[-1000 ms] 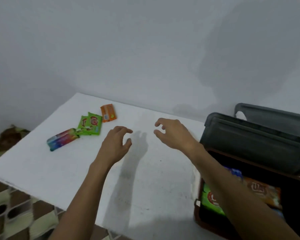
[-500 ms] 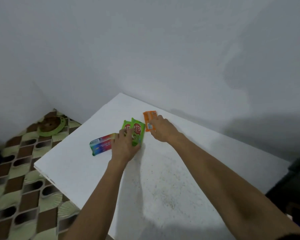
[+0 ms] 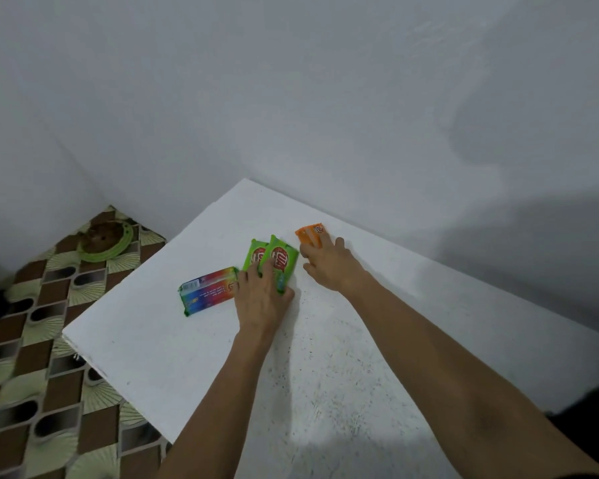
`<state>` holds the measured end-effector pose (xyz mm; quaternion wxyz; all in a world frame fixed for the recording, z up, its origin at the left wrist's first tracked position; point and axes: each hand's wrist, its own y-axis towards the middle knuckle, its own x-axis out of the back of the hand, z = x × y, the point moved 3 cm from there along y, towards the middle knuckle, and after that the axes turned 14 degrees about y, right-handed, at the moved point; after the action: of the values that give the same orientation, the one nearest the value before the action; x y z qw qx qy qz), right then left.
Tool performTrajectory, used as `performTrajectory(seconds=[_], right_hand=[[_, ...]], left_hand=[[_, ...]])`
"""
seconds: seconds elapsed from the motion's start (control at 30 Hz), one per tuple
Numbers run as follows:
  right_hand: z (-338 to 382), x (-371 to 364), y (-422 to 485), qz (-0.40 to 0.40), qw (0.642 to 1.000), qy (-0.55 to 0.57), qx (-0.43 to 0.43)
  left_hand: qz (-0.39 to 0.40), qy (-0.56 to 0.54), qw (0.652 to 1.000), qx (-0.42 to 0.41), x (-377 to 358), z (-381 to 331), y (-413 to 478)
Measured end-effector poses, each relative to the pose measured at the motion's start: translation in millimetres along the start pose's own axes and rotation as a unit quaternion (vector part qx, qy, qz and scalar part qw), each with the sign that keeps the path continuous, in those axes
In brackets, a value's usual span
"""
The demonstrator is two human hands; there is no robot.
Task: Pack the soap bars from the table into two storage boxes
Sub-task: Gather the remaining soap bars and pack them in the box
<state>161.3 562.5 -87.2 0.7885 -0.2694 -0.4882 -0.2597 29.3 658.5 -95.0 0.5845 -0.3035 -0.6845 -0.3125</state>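
Observation:
Two green soap bars lie side by side on the white table, overlapping. My left hand lies over their near ends, fingers curled on them and thumb at the right edge. A rainbow-coloured soap bar lies just left of that hand, touching it. An orange soap bar sits to the right, and my right hand rests on its near end, its fingers laid over the wrapper. The storage boxes are out of view.
The table's left edge and far corner are close to the soaps. Beyond the edge lies a brown and green patterned floor with a green ring-shaped object. Grey walls meet behind the table. A dark shape shows at the right edge.
Both hands reached from mid-table to the soaps. The left hand has settled on the green bars and the right on the orange bar. The view swung left, so the boxes left the frame.

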Motion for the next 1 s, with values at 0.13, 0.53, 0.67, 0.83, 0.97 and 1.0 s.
performTrajectory(seconds=[0.13,0.53,0.67,0.83,0.97,1.0], right_hand=[[-17,5,-22,-0.031,0.999,0.019,-0.020],[-38,1,-91,-0.045,0.988,0.149,-0.002],[-46,25,-131,-0.131,0.935,0.326,-0.047],[-59,57,-191,-0.173,0.885,0.425,-0.072],[-66,77,-247,-0.213,0.863,0.456,-0.047],[-68,81,-262,-0.226,0.859,0.458,-0.043]], left_hand=[[0.023,-0.151,0.987,0.041,9,-1,-6],[0.033,-0.301,0.951,0.071,25,-6,-49],[0.021,-0.350,0.934,0.063,27,-9,-70],[0.022,-0.458,0.885,0.080,38,-25,-94],[0.045,-0.527,0.847,0.057,50,-46,-115],[0.058,-0.543,0.836,0.051,54,-52,-121]])
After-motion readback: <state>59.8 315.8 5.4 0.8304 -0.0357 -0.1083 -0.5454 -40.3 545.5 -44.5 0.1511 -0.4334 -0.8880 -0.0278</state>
